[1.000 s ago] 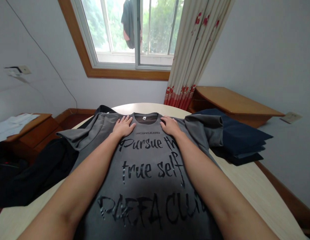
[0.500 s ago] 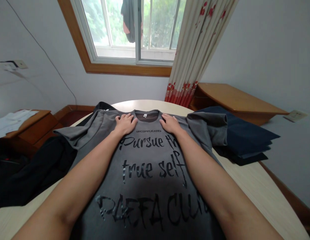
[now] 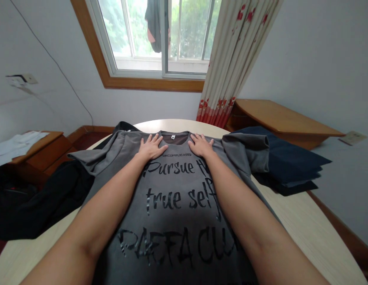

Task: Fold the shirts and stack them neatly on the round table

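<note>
A dark grey T-shirt (image 3: 181,217) with black lettering lies spread face up on the table, its neckline at the far end. My left hand (image 3: 151,147) rests flat on the shirt just left of the collar, fingers spread and pointing away from me. On the other side of the collar, my right hand (image 3: 201,145) lies on the fabric with its fingers apart. Neither hand grips the cloth. The right sleeve is partly folded over itself, and my forearms cover some of the print.
A stack of folded navy garments (image 3: 291,158) sits at the table's right side. Dark clothing (image 3: 53,202) is heaped at the left. The pale table (image 3: 320,233) has a curved edge. Beyond are a wooden desk (image 3: 279,114), a curtain (image 3: 231,59) and a window.
Both hands have shifted slightly on the shirt near the collar, and their fingers are more spread. The shirt stays in place; the view has moved a little.
</note>
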A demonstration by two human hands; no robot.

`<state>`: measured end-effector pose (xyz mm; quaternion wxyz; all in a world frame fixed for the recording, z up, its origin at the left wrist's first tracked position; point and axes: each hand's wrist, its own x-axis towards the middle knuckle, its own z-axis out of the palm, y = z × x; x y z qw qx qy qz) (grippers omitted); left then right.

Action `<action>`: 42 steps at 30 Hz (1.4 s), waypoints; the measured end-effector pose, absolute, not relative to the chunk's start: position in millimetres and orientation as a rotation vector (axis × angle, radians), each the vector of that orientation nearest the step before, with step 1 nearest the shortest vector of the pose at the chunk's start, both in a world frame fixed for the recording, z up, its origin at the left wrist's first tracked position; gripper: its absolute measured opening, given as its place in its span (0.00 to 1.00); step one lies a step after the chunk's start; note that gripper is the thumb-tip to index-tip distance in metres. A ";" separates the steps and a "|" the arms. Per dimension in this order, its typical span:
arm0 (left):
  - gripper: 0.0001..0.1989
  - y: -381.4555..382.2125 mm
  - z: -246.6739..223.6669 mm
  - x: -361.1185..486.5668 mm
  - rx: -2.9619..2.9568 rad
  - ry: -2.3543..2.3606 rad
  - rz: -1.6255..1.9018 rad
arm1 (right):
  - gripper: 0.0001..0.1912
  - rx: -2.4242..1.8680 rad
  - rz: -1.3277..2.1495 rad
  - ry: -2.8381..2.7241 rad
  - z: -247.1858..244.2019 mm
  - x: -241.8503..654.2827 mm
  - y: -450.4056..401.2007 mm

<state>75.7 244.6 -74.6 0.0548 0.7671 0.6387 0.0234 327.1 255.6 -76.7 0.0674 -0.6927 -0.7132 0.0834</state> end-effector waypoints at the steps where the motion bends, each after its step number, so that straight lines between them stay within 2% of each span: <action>1: 0.38 245.5 -74.2 75.4 2.314 1.950 0.058 | 0.34 -2.093 0.243 -2.127 -77.3 329.1 255.3; 6: 0.35 249.5 -73.8 66.8 2.285 2.017 0.076 | 0.38 -2.194 0.206 -1.970 -81.4 352.8 258.2; 11: 0.35 246.3 -73.1 65.8 2.281 2.017 0.184 | 0.35 -2.149 0.144 -1.876 -78.8 355.4 258.6; 15: 0.34 239.7 -74.4 73.9 2.359 1.911 0.245 | 0.34 -1.898 0.120 -2.079 -76.7 335.0 256.6; 18: 0.34 233.2 -71.9 79.8 2.404 1.910 0.224 | 0.34 -1.909 0.243 -2.178 -78.1 330.9 256.1; 22: 0.33 222.7 -60.0 86.2 2.422 1.966 0.547 | 0.33 -2.041 0.237 -2.060 -77.4 337.1 254.3; 25: 0.28 219.3 -55.7 89.2 2.522 1.823 0.718 | 0.33 -1.938 0.195 -2.098 -75.6 332.7 251.5; 27: 0.27 221.0 -60.0 89.4 2.612 1.724 0.643 | 0.34 -1.838 0.219 -2.193 -76.4 326.5 250.4; 31: 0.32 228.2 -77.9 88.2 2.571 1.750 0.255 | 0.33 -1.831 0.278 -2.250 -82.2 321.9 251.5; 34: 0.35 231.7 -81.6 87.1 2.519 1.751 0.115 | 0.32 -1.839 0.262 -2.216 -84.4 325.4 251.9; 39: 0.34 236.8 -45.0 52.1 2.495 1.759 -0.015 | 0.31 -1.810 0.268 -2.204 -82.2 327.5 248.8; 42: 0.29 232.7 -13.2 -2.4 2.373 2.117 0.071 | 0.31 -1.798 0.274 -2.193 -81.7 327.1 248.2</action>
